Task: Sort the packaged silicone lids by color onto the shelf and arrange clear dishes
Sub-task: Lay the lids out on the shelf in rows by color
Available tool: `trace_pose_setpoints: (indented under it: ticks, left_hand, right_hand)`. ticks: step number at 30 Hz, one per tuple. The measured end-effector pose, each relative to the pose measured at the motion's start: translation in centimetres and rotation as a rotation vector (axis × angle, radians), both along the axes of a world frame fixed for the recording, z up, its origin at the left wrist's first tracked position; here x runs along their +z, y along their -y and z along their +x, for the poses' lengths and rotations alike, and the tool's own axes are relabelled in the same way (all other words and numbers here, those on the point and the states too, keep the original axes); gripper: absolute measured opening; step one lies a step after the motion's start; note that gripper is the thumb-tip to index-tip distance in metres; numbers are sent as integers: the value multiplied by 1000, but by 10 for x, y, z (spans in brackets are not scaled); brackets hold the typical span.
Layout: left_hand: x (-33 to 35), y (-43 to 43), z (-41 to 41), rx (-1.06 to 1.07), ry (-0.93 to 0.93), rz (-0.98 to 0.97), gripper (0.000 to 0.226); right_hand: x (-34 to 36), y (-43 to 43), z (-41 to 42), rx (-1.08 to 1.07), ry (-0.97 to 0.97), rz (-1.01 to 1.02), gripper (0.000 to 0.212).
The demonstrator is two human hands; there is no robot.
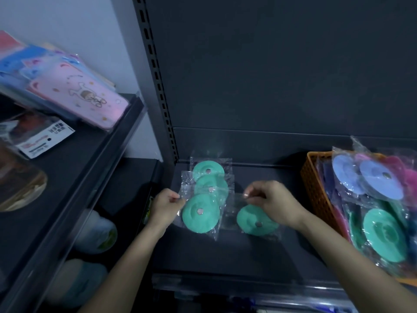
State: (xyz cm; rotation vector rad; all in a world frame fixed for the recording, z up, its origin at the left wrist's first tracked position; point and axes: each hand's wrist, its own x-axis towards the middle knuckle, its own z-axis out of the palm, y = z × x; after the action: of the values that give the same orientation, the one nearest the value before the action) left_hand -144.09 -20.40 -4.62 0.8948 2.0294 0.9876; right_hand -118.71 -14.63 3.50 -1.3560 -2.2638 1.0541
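nearest, the left forearm [126,263] rises from the bottom edge to the left hand [165,207] left of centre, its curled fingers pinching the wrapper edge of a packaged teal lid [200,213], which overlaps two more teal lids [211,188] behind it on the dark shelf [248,256]. just right, the right hand [270,203], wrist bent down, pinches the clear wrapper of a separate teal lid [256,220] lying on the shelf. at the right edge, an orange basket [316,186] holds bagged lids [381,179].
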Motion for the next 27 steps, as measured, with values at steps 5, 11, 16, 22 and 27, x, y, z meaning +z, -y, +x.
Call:
trace_pose_setpoints:
  ticks: [5, 11, 16, 22, 27]
  left_hand:
    - [0, -2, 3, 46, -28, -10, 23]
    - [-1, -3, 10, 109, -27, -8, 13]
    - [-2, -2, 11, 135, 80, 13, 19]
    - [-3, -4, 16, 101, 169, -16, 17]
    - [-3, 0, 6, 59, 139, -23, 14]
  right_hand:
    - [13, 8, -30, 238, 139, -51, 19]
    - [1, 3, -42, 214, 69, -165, 28]
    - [-15, 1, -46, 101, 46, -135, 28]
    - [-26, 18, -75, 128, 42, -1, 16]
    - [-32, 22, -64, 100, 110, 204, 40]
